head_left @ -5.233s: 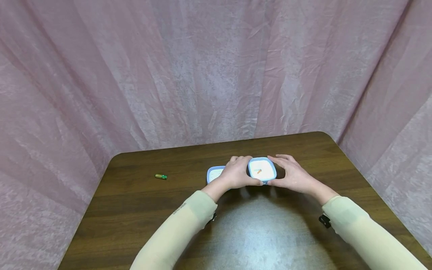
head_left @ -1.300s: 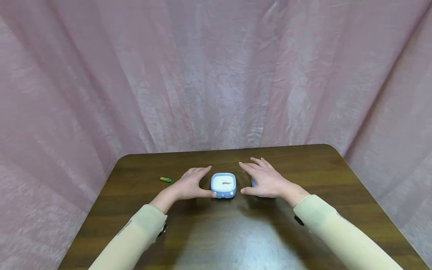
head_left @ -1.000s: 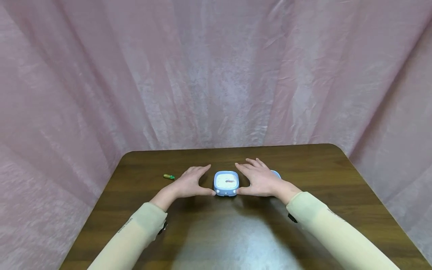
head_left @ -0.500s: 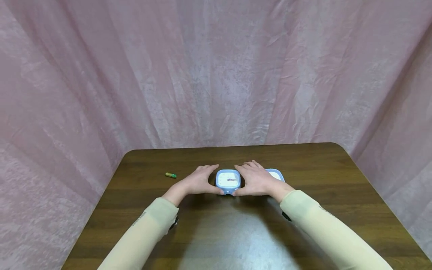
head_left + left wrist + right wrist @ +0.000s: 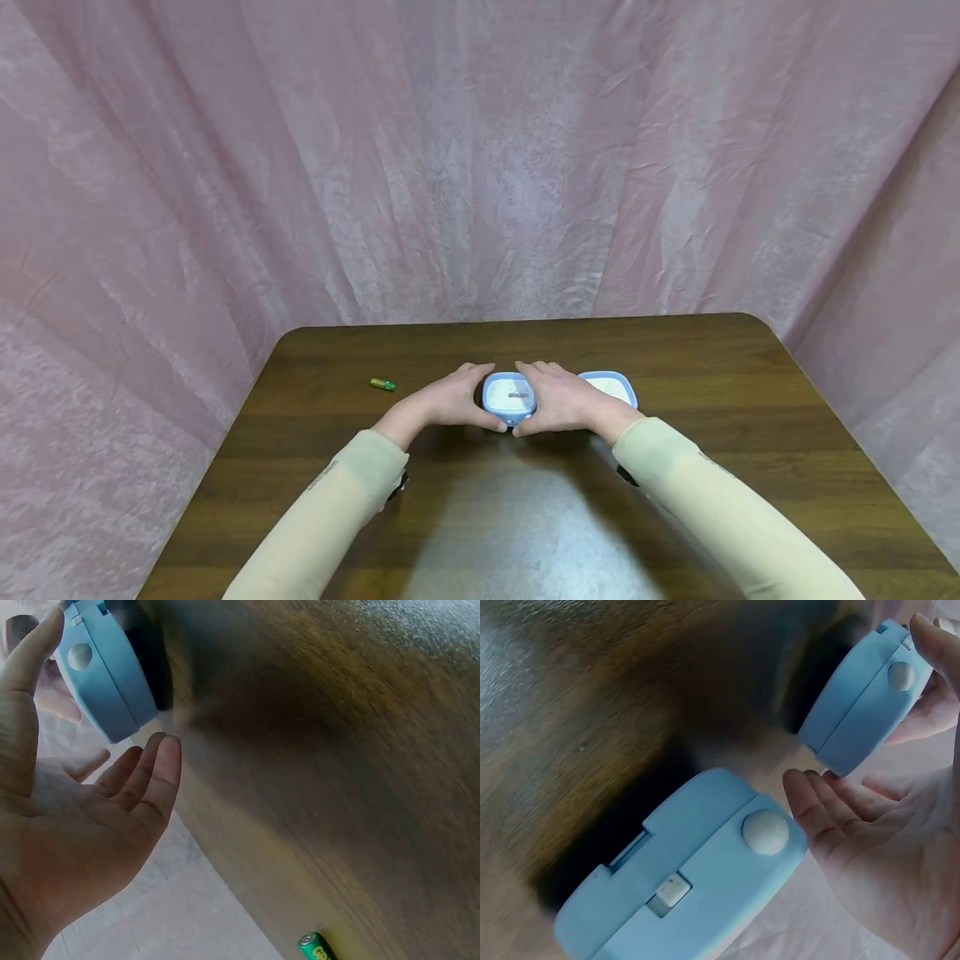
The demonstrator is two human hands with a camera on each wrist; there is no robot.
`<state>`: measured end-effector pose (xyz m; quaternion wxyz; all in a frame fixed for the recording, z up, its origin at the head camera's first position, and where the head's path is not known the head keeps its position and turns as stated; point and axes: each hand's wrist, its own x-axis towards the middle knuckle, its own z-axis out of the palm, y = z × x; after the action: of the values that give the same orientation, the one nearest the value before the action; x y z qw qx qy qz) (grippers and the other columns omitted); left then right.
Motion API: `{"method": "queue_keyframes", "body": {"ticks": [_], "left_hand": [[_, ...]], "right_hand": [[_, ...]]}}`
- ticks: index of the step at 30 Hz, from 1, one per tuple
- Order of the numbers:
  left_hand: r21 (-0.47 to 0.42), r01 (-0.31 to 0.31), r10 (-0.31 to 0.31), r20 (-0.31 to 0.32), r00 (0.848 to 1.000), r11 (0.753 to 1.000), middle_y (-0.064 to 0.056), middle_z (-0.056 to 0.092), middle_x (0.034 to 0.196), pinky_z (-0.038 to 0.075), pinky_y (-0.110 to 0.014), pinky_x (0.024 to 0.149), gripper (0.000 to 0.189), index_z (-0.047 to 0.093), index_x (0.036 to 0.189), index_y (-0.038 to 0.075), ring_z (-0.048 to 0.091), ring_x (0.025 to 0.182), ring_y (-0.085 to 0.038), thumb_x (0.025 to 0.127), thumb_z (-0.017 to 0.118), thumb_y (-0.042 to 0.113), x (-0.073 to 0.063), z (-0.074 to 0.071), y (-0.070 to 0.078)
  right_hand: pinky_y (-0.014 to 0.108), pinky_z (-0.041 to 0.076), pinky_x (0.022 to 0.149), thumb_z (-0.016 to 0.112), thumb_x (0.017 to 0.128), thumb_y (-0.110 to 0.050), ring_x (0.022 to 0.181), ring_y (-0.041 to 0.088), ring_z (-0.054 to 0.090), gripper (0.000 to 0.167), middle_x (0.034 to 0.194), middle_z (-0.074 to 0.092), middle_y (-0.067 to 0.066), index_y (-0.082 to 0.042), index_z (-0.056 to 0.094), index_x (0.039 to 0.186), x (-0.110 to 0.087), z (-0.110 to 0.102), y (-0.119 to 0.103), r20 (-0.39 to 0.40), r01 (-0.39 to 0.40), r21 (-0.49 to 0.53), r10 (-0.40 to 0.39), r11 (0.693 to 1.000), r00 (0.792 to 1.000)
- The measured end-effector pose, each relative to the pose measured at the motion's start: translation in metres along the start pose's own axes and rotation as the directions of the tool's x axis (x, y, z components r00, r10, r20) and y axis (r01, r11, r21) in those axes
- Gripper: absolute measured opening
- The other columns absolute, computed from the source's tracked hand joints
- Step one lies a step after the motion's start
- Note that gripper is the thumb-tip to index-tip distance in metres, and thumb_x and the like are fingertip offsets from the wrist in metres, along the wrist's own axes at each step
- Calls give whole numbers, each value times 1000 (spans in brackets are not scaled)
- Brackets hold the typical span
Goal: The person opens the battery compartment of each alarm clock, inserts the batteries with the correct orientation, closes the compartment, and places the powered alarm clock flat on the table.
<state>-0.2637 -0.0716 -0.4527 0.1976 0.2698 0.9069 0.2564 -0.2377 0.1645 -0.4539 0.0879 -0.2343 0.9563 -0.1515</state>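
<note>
A light blue alarm clock (image 5: 510,394), rounded square with a white face turned up, sits between both hands near the middle of the table. My left hand (image 5: 453,398) grips its left side, thumb along the near edge and index finger at the far edge. From the other side my right hand (image 5: 558,400) grips it the same way. In the left wrist view a white knob shows on the clock's side (image 5: 112,675), beside the thumb. A second blue alarm clock (image 5: 682,870) lies face up to the right, partly behind the right hand and wrist in the head view.
A small green and gold battery (image 5: 382,384) lies on the wooden table (image 5: 315,467) left of the hands. Behind the table's far edge hangs a pink curtain (image 5: 480,167). Dark devices sit under both sleeve cuffs.
The hands, earlier spread apart on either side of the middle clock, have come together around it. The second clock, which the right hand largely covered, now shows more behind it.
</note>
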Motion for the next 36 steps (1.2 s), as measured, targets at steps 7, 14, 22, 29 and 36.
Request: {"method": "queue_keyframes", "body": {"ticks": [7, 14, 22, 29, 36], "left_hand": [[-11, 44, -43, 27, 999, 999, -14, 36, 156, 40, -48, 108, 118, 23, 163, 7, 45, 132, -26, 76, 84, 59, 4, 0, 0], [7, 60, -60, 28, 998, 998, -17, 31, 161, 35, -51, 112, 118, 23, 162, 6, 34, 145, -32, 76, 84, 59, 8, 0, 0], [10, 51, -51, 12, 999, 999, -18, 35, 159, 37, -50, 110, 117, 24, 162, 5, 37, 142, -31, 76, 85, 55, 9, 1, 1], [29, 49, -49, -12, 999, 998, -17, 42, 151, 40, -48, 107, 114, 27, 161, 3, 43, 133, -30, 76, 85, 54, 7, 0, 1], [39, 4, -1, -71, 997, 999, -6, 55, 129, 44, -45, 96, 94, 48, 149, 10, 49, 117, -25, 74, 88, 50, 3, -3, -2]], "right_hand": [[53, 37, 111, 81, 75, -58, 142, 40, 38, 114, 155, 42, 19, -3, 30, 160, 3, -1, -3, 14, -30, 38, 29, 999, 999], [51, 38, 110, 80, 76, -59, 141, 38, 41, 112, 154, 46, 16, -5, 30, 160, 4, 0, -4, 22, -65, -10, 65, 998, 998], [49, 41, 107, 79, 77, -58, 138, 34, 44, 109, 152, 49, 12, -7, 31, 161, 5, 1, -3, 10, -57, -35, 58, 998, 998], [47, 42, 106, 79, 78, -56, 136, 30, 45, 108, 152, 49, 12, -7, 30, 161, 6, 0, -4, -16, -32, -26, 32, 999, 999], [45, 42, 105, 79, 77, -56, 135, 28, 44, 110, 151, 48, 10, -8, 28, 162, 6, 0, -6, -43, -5, -6, 5, 1000, 999]]}}
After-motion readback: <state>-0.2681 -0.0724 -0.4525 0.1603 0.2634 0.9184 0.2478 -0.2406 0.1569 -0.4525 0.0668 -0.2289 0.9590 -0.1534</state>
